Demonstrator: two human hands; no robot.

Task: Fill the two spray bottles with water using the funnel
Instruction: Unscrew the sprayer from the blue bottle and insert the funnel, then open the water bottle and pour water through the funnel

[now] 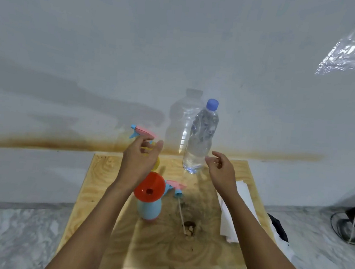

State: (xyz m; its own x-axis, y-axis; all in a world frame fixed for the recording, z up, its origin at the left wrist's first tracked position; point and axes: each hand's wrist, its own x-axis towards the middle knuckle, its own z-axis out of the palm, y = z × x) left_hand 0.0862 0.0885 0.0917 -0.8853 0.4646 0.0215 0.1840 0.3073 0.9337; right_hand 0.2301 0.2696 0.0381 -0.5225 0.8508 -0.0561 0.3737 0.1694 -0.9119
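A light blue spray bottle (149,209) stands on the wooden table (183,253) with an orange funnel (149,186) in its neck. Its pink and blue spray head (175,187) lies beside it, tube pointing toward me. Behind it stands a yellow spray bottle (158,162), mostly hidden by my left hand (138,161), with its own spray head (142,131) on. My left hand's fingers and thumb are spread on either side of that bottle's neck. A capped clear water bottle (202,136) stands at the table's back. My right hand (220,170) hovers open just right of it, not touching.
White folded paper or cloth (232,214) lies along the table's right edge, with a black item (280,227) beyond it. A dark stain (190,225) marks the tabletop. The table stands against a white wall. Cables (353,224) lie on the floor at right.
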